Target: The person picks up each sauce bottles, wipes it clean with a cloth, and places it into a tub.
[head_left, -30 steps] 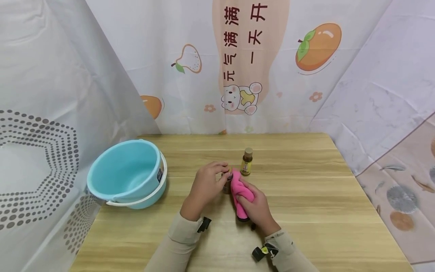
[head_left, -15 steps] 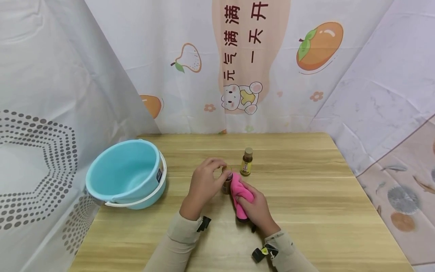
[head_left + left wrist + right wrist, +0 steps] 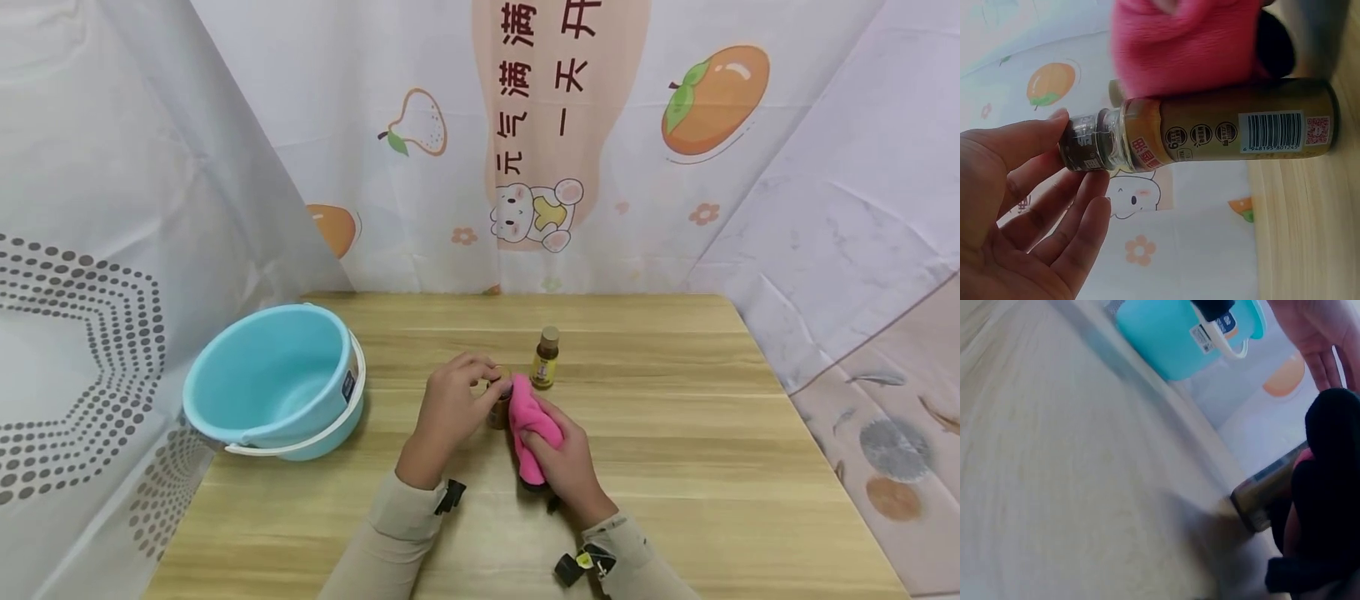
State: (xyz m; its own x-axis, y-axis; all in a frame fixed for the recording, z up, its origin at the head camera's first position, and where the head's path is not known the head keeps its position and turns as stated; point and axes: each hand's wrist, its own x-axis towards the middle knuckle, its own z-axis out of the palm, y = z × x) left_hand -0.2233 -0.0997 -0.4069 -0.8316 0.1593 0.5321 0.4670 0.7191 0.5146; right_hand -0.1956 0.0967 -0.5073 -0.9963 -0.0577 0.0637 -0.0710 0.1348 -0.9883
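Observation:
My left hand [image 3: 453, 404] pinches the dark cap [image 3: 1082, 142] of an upright bottle [image 3: 1210, 128] between thumb and fingers. The bottle has a clear neck and a gold-brown label with a barcode. In my right hand [image 3: 566, 458] is a bunched pink cloth [image 3: 534, 425], gripped and pressed along the bottle's right side. Black shows at the cloth's lower end. In the right wrist view, only the bottle's lower part [image 3: 1263, 494] shows; black material hides much of the right hand. A small brown bottle [image 3: 545, 367] with a yellow label stands just behind the cloth.
A light-blue bucket [image 3: 270, 367] with a white handle stands at the table's left side. The wood-grain table [image 3: 660, 417] ends at a printed curtain [image 3: 420, 217] at the back. Black wrist gear [image 3: 570, 568] juts out by the right cuff.
The cloth's top end has dipped slightly along the bottle and come back up. The left hand keeps its place at the cap. The head view has shifted a little.

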